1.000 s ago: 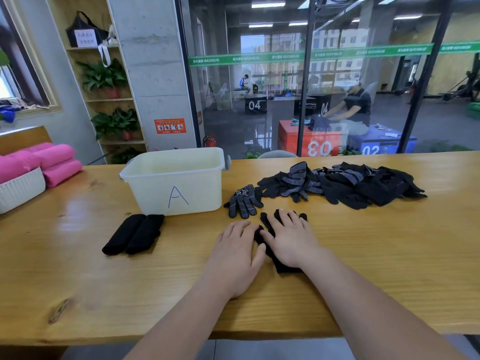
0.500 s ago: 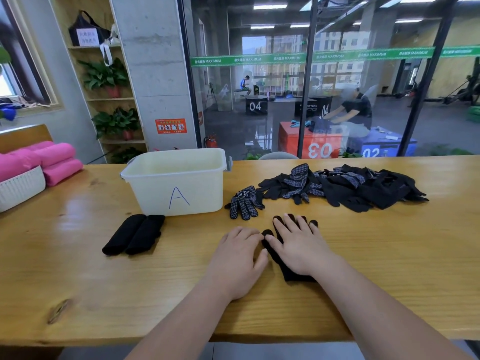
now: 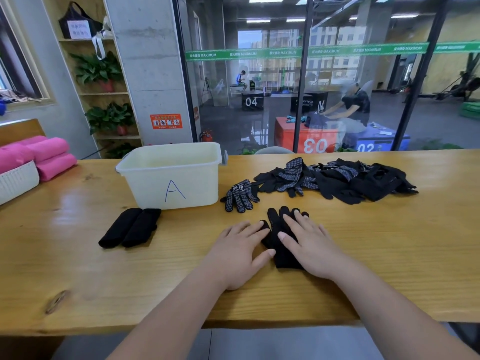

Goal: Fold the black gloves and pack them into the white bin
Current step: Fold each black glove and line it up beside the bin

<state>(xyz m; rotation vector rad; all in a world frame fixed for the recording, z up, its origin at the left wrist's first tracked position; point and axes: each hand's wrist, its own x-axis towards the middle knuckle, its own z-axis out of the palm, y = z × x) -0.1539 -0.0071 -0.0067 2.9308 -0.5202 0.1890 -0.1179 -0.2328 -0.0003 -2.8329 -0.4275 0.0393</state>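
Observation:
A black glove [image 3: 277, 233] lies flat on the wooden table [image 3: 389, 242], fingers pointing away from me. My right hand [image 3: 309, 242] presses flat on its right side with straight fingers. My left hand [image 3: 240, 252] lies flat just left of it, fingertips touching the glove's thumb edge. The white bin [image 3: 171, 174], marked "A", stands behind and to the left. A dotted black glove [image 3: 241, 194] lies alone beside the bin. A pile of black gloves [image 3: 337, 179] sits at the back right.
Two folded black gloves [image 3: 131, 227] lie side by side in front of the bin's left corner. A white basket [image 3: 17, 179] with pink rolled towels [image 3: 45, 158] stands at the far left. A glass wall runs behind the table.
Both hands have slid toward me along the glove, baring its fingertips. The glove now lies a little further right and straighter.

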